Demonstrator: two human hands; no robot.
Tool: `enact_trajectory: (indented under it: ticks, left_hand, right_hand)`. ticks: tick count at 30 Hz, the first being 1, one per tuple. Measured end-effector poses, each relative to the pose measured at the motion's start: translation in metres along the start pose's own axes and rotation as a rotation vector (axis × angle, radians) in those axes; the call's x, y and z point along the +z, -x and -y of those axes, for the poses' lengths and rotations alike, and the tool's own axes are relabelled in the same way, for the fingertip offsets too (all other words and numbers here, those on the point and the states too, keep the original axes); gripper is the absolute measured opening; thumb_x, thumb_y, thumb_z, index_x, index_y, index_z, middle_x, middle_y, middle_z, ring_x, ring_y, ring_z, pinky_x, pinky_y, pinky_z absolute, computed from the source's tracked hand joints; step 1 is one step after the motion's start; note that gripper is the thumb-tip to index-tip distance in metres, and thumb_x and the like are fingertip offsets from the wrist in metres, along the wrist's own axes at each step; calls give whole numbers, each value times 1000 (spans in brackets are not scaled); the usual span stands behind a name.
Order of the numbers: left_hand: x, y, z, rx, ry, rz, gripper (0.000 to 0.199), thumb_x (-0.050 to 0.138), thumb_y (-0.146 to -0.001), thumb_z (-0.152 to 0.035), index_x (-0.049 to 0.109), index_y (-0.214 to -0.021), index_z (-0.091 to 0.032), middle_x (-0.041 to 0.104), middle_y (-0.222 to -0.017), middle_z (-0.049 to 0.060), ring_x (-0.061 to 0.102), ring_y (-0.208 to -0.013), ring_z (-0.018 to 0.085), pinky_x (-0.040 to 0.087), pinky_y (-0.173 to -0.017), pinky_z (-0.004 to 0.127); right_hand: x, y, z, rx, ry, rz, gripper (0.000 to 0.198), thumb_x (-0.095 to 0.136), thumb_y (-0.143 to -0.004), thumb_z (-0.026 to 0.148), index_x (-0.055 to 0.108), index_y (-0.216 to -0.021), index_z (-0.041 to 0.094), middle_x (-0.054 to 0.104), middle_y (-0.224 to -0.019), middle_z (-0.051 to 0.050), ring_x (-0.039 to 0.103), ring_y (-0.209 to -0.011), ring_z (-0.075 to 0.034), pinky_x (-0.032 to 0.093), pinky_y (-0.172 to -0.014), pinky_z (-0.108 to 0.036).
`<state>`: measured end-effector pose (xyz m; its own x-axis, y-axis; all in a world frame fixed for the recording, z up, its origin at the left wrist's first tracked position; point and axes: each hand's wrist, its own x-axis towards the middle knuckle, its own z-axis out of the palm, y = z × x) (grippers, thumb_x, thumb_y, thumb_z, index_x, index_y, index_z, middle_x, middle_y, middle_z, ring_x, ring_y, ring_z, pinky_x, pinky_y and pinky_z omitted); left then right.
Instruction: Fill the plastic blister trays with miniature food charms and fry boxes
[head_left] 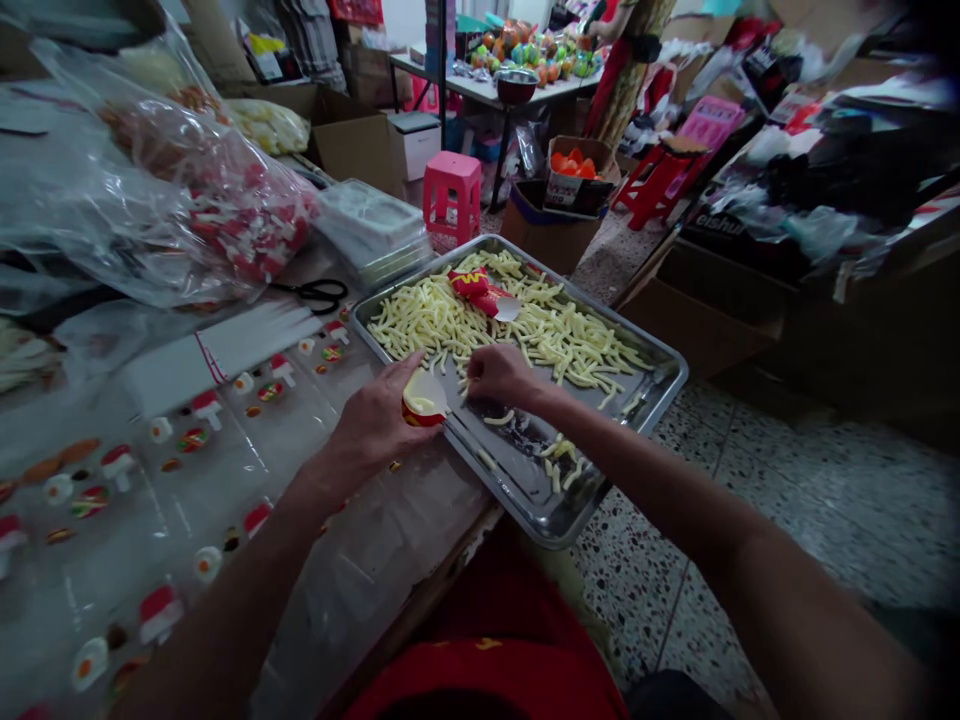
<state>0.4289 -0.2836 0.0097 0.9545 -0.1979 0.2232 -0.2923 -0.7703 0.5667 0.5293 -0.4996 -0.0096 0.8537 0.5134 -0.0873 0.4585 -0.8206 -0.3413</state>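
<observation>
My left hand (pixel 367 415) is wrapped round a small red fry carton (pixel 422 417) with a pale inside, tilted with its mouth towards the tray. A few pale yellow fries lie in it. Just right of it, my right hand (pixel 501 375) is closed over the metal tray (pixel 670 385), fingertips down among the fries; what they hold is hidden. Many pale yellow stick-shaped fries (pixel 420 312) cover the tray's far half, and a few loose ones (pixel 562 465) lie near its front corner. Red cartons with yellow marks (pixel 480 288) rest on the heap.
Black scissors (pixel 322 292) lie left of the tray, near stacked clear plastic boxes (pixel 375 232). A clear bag of red and white pieces (pixel 244 225) stands behind them. Beyond are a pink stool (pixel 452 185) and cardboard boxes (pixel 551 225). Speckled floor (pixel 720 540) shows at right.
</observation>
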Motion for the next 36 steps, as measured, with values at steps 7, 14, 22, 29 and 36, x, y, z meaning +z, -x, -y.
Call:
enact_trajectory:
  ticks: [7,14,22,29,36]
  left_hand:
    - [5,8,9,-27,104,70,98,83,-66,-53,45,-149,-18,52,-149,12,53,-133,31,42,-112,41]
    - [13,2,4,-44,94,53,93,83,-67,-43,46,-148,-16,53,-148,12,52,-134,30,41,-114,41]
    - [8,5,-4,-56,62,69,95,84,-65,-45,47,-147,-16,53,-148,13,53,-133,31,42,-112,43]
    - [17,7,-21,18,-2,119,94,83,-66,-37,45,-149,-16,53,-147,12,54,-132,28,42,-112,38]
    - [36,-3,-55,-131,-279,125,89,79,-68,-29,44,-149,-18,62,-134,13,64,-115,32,53,-95,38]
  right_hand:
    - [-2,67,-19,-287,123,106,11,66,-77,12,74,-81,18,72,-81,-5,61,-80,-19,40,-72,-28]
    - [2,82,-19,-375,268,117,17,55,-93,14,71,-87,17,70,-95,-9,58,-92,-22,39,-83,-32]
    - [-7,90,-27,-490,301,135,13,61,-91,22,72,-96,17,71,-98,-9,58,-100,-26,37,-89,-37]
    - [6,75,-14,-15,71,-15,18,67,-82,21,78,-95,18,75,-88,-6,65,-80,-20,40,-69,-28]
    - [-18,67,47,-117,106,-102,17,60,-86,14,76,-90,13,73,-93,-13,63,-83,-22,39,-71,-30]
